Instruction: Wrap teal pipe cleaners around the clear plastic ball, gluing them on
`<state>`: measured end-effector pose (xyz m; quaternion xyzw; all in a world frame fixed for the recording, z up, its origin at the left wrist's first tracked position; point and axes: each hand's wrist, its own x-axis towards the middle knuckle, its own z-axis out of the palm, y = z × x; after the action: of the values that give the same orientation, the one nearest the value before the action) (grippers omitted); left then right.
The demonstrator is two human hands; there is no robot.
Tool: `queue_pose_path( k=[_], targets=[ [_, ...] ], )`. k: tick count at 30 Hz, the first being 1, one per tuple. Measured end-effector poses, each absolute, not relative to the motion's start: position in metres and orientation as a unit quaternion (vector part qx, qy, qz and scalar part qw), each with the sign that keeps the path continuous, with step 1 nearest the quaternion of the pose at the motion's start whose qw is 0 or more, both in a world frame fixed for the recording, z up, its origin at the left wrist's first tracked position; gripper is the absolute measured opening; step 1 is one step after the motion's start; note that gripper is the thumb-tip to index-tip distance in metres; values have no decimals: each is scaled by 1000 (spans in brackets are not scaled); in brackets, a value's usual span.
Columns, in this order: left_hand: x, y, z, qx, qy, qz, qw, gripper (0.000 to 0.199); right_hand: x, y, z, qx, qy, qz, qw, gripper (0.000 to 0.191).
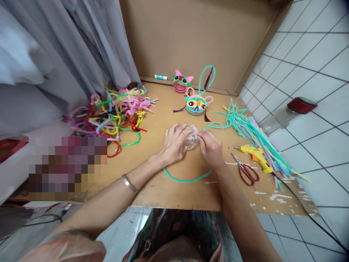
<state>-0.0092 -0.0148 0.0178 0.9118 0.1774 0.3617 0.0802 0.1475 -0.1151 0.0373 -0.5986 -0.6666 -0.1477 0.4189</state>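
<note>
A clear, crinkled plastic piece (191, 143), round in outline, is held over the table in front of me. My left hand (174, 142) grips it from the left, fingers curled over its top. At its right edge, my right hand (211, 147) is closed in a pinch; what lies between those fingertips is too small to make out. A curved teal pipe cleaner (188, 181) lies on the table just below both hands. Beyond them stands a decorated animal-face figure (196, 105) with pink loop ears and a teal loop, and a pink-eared one (180, 83) sits behind it.
Tangled coloured pipe cleaners (128, 105) heap up at left. To the right are straight pipe cleaners (261, 142), a yellow glue gun (256, 153) with a black cord, red-handled scissors (248, 174) and a red-lidded jar (283, 116). A glue stick (160, 77) lies by the back board.
</note>
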Motion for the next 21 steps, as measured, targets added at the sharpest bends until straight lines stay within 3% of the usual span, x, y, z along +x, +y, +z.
queue_pose_path(
  k=[9, 21],
  targets=[
    [-5, -13, 14, 912, 121, 382, 90, 65, 147, -119, 38, -610, -680, -206, 350, 22],
    [-3, -12, 10, 911, 76, 396, 90, 73, 141, -117, 38, -633, -625, -163, 426, 13]
  ],
)
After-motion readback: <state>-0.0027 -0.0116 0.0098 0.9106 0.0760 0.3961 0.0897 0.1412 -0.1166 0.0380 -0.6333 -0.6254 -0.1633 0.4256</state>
